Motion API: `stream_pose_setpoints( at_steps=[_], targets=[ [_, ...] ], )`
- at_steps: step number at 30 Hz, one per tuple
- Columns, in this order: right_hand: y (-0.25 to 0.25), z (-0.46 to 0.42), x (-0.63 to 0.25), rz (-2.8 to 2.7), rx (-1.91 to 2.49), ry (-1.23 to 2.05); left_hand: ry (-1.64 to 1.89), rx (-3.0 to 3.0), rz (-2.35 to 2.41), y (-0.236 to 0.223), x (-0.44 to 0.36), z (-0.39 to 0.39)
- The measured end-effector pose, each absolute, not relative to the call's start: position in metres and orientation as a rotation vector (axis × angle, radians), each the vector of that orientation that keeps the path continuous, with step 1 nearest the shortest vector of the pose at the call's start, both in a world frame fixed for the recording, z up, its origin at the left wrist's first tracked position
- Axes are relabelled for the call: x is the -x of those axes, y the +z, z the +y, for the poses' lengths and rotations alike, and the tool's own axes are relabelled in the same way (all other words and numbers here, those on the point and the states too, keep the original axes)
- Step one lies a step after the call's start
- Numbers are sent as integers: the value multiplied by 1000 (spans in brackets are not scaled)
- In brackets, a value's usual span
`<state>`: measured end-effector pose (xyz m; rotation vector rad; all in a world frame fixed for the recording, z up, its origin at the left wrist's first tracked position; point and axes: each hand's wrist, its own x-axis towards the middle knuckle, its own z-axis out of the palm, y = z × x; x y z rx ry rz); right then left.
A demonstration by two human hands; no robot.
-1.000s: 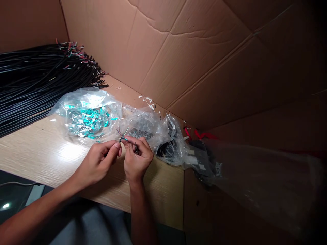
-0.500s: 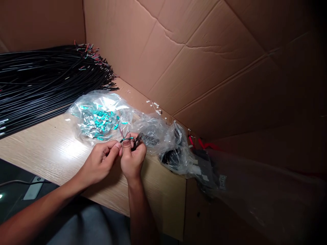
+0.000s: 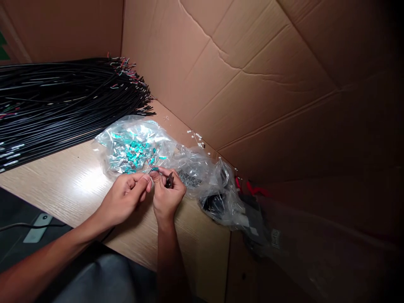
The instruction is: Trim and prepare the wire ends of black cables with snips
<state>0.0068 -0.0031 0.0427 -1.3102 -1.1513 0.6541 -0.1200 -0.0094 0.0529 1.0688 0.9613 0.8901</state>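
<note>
My left hand point(image 3: 131, 193) is closed in a pinch around the end of a black cable point(image 3: 150, 171), whose thin coloured wires fan out past the fingertips. My right hand point(image 3: 167, 193) touches it from the right. A pair of small dark pliers point(image 3: 169, 181) is tucked in its curled fingers, the handles mostly hidden. Its thumb and forefinger also pinch a bit of teal foil point(image 3: 155, 168) at the wires. Just beyond both hands, a clear plastic bag point(image 3: 105, 153) holds crumpled teal and silver foil scraps point(image 3: 135, 153).
Many black cables point(image 3: 63, 101) with bared coloured ends lie at the back left. Clear bags with small dark parts point(image 3: 189, 179) and black pieces point(image 3: 213, 204) stand to the right. White bits point(image 3: 198, 135) lie along the cardboard wall point(image 3: 246, 84). Red handles point(image 3: 255, 189) show farther right.
The pliers have turned in my right hand and now lie back in the palm. My right thumb and forefinger have closed on the teal foil. The view has shifted slightly.
</note>
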Motion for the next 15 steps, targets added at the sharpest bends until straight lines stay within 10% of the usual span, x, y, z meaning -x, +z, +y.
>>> stream_pose_setpoints(
  at_steps=[15],
  targets=[
    [19,11,18,-891,1345,964,983,-1247,1107,38,127,-5]
  ],
)
